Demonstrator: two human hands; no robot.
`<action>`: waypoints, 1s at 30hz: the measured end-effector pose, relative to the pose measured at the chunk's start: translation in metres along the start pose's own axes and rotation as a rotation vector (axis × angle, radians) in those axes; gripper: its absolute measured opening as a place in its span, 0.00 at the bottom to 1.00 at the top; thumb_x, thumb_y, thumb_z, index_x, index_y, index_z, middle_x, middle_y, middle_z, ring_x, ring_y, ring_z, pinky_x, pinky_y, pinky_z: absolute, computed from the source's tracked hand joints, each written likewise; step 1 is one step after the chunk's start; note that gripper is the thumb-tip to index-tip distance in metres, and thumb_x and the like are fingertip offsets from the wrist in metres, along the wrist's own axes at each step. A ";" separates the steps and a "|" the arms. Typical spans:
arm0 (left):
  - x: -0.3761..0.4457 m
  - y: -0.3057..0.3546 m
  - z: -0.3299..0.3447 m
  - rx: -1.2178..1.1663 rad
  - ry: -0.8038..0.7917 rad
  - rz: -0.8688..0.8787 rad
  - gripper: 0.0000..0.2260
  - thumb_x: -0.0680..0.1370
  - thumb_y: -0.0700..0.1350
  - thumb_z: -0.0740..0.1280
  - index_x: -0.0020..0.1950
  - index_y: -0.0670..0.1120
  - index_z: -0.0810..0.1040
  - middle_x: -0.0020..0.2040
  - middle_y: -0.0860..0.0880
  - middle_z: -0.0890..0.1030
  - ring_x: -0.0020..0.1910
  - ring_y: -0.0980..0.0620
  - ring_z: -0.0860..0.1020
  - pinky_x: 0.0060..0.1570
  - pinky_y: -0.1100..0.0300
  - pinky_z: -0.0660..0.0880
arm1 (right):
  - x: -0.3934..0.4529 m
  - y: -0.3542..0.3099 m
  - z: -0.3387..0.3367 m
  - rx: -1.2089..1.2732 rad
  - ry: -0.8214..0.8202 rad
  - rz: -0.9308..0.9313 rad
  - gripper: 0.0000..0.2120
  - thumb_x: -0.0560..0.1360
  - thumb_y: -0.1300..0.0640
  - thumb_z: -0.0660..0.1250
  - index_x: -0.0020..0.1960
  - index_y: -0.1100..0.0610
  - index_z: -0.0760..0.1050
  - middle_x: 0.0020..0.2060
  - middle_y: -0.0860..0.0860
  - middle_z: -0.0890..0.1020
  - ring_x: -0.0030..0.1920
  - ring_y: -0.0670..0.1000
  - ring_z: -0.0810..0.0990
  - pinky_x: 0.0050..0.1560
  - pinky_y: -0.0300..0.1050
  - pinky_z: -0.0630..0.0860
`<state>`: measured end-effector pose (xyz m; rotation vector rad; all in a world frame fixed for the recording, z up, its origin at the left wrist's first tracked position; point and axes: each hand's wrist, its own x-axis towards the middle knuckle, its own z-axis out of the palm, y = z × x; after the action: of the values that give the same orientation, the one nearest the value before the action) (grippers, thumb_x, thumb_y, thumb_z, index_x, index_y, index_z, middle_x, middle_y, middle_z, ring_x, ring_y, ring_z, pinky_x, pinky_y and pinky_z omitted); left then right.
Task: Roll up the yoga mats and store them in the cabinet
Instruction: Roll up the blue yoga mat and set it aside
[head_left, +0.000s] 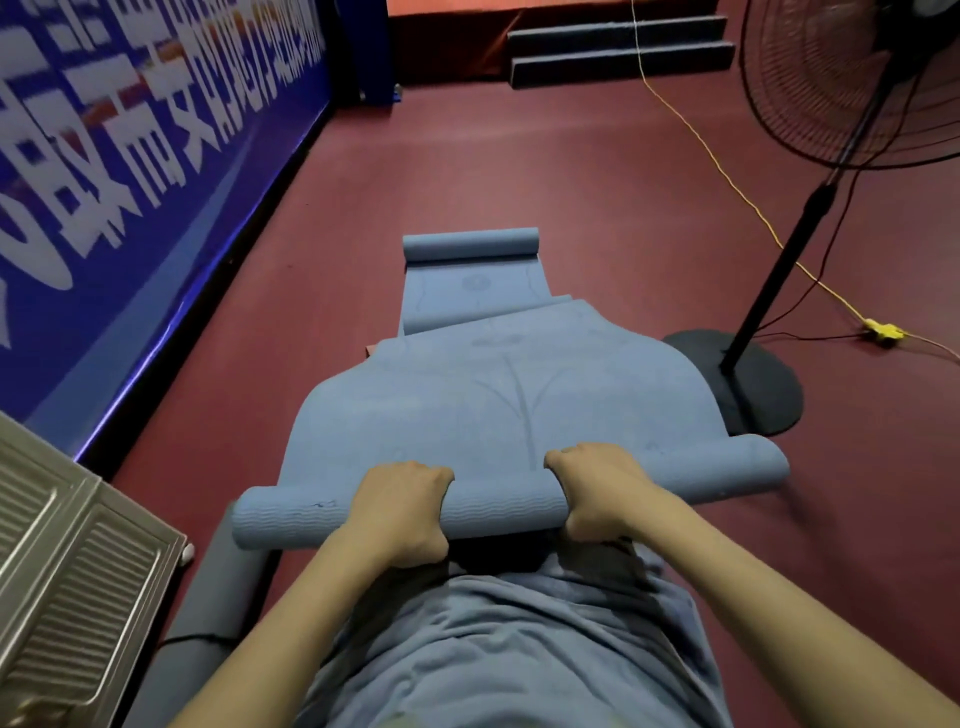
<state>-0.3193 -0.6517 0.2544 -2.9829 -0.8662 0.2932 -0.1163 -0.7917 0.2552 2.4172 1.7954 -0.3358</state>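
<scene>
Left hand (402, 512) and right hand (597, 491) both curl over the rolled end of the near blue yoga mat (511, 405), which lies on the red floor (519, 171) just before the person. Recommendation: keep both grips level and tight so the roll's edges stay aligned. A second mat (470, 275) lies beyond, partly rolled. White characters on the blue banner (130, 156) are too blurred to read.

Near mat (498, 395) before far mat (470, 283), fan (779, 291) right, cabinet (78, 561) left
</scene>
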 end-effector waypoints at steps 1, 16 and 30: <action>-0.003 0.001 0.005 -0.013 0.051 -0.026 0.17 0.65 0.50 0.68 0.53 0.52 0.75 0.48 0.51 0.82 0.50 0.44 0.81 0.42 0.55 0.73 | 0.005 0.001 -0.005 -0.001 -0.055 0.002 0.19 0.64 0.53 0.72 0.54 0.51 0.74 0.50 0.52 0.82 0.53 0.58 0.81 0.44 0.47 0.72; -0.004 0.032 0.053 0.068 0.648 0.009 0.21 0.72 0.39 0.59 0.63 0.42 0.80 0.52 0.44 0.80 0.50 0.41 0.80 0.56 0.46 0.75 | 0.031 0.012 -0.037 0.119 -0.422 0.024 0.26 0.59 0.56 0.81 0.56 0.54 0.80 0.51 0.52 0.85 0.50 0.55 0.84 0.46 0.47 0.82; 0.033 0.015 -0.014 0.038 0.024 0.024 0.15 0.67 0.46 0.71 0.50 0.50 0.71 0.51 0.47 0.82 0.51 0.41 0.81 0.46 0.53 0.67 | 0.008 0.006 0.021 0.049 0.318 -0.034 0.20 0.62 0.54 0.69 0.50 0.49 0.65 0.48 0.49 0.77 0.53 0.58 0.74 0.43 0.50 0.63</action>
<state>-0.2813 -0.6466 0.2609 -2.9572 -0.8141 0.2700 -0.1110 -0.7902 0.2328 2.5979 1.9714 0.0044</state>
